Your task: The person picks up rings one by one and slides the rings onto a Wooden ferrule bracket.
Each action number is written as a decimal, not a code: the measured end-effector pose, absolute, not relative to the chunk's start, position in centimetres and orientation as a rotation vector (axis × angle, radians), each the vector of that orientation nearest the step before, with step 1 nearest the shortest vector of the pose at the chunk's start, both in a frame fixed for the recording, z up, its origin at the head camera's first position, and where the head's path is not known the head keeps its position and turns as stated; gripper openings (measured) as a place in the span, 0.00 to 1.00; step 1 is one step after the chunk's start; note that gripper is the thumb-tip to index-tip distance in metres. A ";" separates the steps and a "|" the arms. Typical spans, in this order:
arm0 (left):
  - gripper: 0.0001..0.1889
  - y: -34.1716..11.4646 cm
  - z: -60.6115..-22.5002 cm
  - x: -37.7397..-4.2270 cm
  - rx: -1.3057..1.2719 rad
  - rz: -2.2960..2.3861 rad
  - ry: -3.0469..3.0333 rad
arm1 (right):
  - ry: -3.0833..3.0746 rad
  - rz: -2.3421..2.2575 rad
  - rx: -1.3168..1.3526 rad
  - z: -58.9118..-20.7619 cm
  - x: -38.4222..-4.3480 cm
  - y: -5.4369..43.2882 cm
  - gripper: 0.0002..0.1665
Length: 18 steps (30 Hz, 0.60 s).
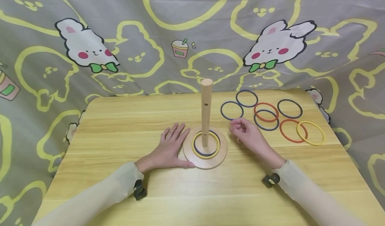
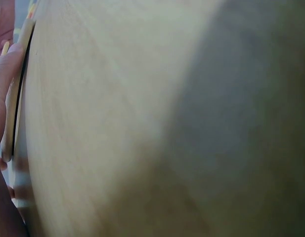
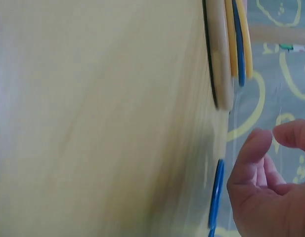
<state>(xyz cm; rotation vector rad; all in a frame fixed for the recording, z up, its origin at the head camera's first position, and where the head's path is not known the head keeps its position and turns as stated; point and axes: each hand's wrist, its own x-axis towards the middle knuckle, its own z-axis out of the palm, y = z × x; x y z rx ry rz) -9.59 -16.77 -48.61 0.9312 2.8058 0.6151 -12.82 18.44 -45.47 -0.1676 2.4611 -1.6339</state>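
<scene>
Grey curtain (image 1: 129, 5) with yellow cartoon outlines hangs along the far edge of a wooden table (image 1: 105, 119), so, left to right: first up is the left hand (image 1: 168, 149), at about 9 o'clock from the post. Fingers are straight and a bit spread, not gripping anything, and the thumb lies over the rim of the round base (image 1: 221, 155) at roughly 7 o'clock. Left wrist cam shows that thumb on the edge too.

Base is pale wood, with a wooden post (image 1: 206, 115) standing upright in its middle. Three rings are looped around the foot of it, and the right wrist cam has them stacked as lower yellow ring (image 3: 232, 39), middle blue ring (image 3: 239, 47), upper yellow ring (image 3: 245, 39).

Next is the right hand (image 1: 249, 135), between 2 and 3 o'clock from the post. Fingers loosely curled, gap between thumb and forefinger, nothing in its grasp. Can't tell if it's touching the table.

Loose rings, using that hand as the clock centre: near blue ring (image 1: 221, 110) at 11, just beside the fingers; far blue ring (image 1: 247, 90) at 12; first red ring (image 1: 264, 103) overlapping another blue ring (image 1: 267, 130) around 1 to 2; dark blue ring (image 1: 288, 100) at 2; then second red ring (image 1: 280, 131) at 3, with a loose yellow ring (image 1: 314, 144) lapping over its right side.
</scene>
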 end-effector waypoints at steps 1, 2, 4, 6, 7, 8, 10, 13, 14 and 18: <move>0.70 -16.8 -48.6 -9.6 0.935 0.614 2.804 | 2.471 -1.640 -0.143 -45.5 -13.0 18.8 0.19; 0.70 -16.7 -48.7 -9.6 0.938 0.613 2.803 | 2.482 -1.646 -0.120 -45.6 -13.2 19.1 0.20; 0.70 -16.6 -48.6 -9.6 0.944 0.611 2.801 | 2.508 -1.640 -0.062 -45.7 -13.5 19.6 0.22; 0.70 -16.5 -48.6 -9.6 0.947 0.613 2.800 | 2.537 -1.622 -0.024 -45.7 -13.9 20.0 0.25; 0.70 -16.5 -48.6 -9.6 0.949 0.611 2.803 | 2.546 -1.611 -0.006 -45.7 -14.1 20.2 0.26; 0.70 -16.5 -48.6 -9.5 0.950 0.609 2.806 | 2.558 -1.597 0.004 -45.7 -14.4 20.3 0.27; 0.70 -16.6 -48.6 -9.5 0.944 0.608 2.808 | 2.571 -1.569 0.020 -45.6 -15.0 20.5 0.30; 0.70 -16.7 -48.7 -9.4 0.938 0.597 2.812 | 2.576 -1.531 0.050 -45.6 -15.8 20.8 0.32; 0.70 -16.7 -48.7 -9.4 0.935 0.596 2.812 | 2.581 -1.515 0.059 -45.6 -16.1 20.9 0.33; 0.70 -16.7 -48.7 -9.4 0.929 0.597 2.820 | 2.589 -1.460 0.111 -45.7 -17.1 20.9 0.35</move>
